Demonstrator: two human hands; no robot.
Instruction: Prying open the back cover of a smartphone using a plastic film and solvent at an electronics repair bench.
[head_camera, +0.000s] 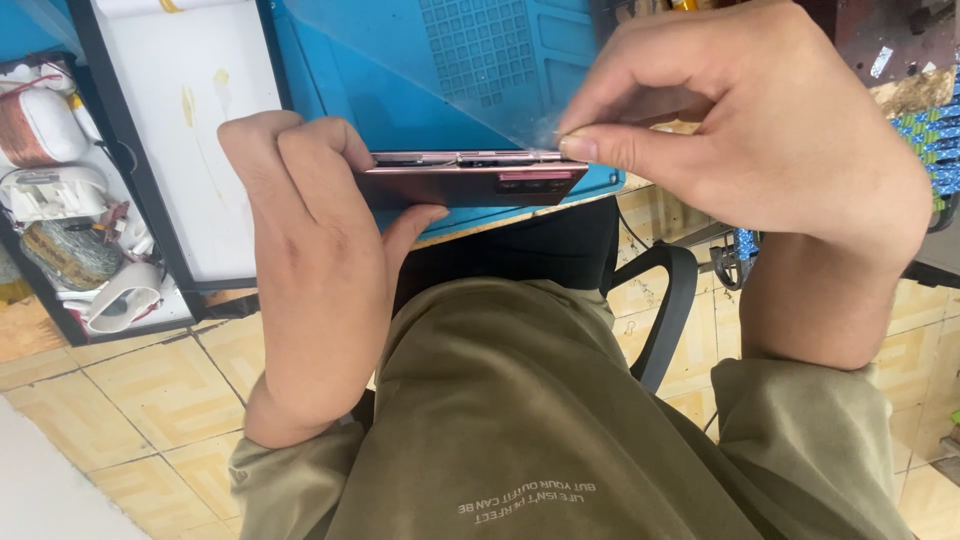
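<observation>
A blue rubber work mat (400, 90) with a grid of small square pockets covers the tabletop (480, 222), whose wooden edge shows just below it. The left hand (320, 250) grips one end of a slim bronze-pink smartphone (470, 178), held edge-on over the mat's near edge. The right hand (740, 120) pinches the phone's other end, fingertips (580, 148) at its upper seam. Pale yellow patterned floor tiles (160, 390) lie below, a black chair armrest (665, 310) beside the olive sweatshirt (520, 420).
</observation>
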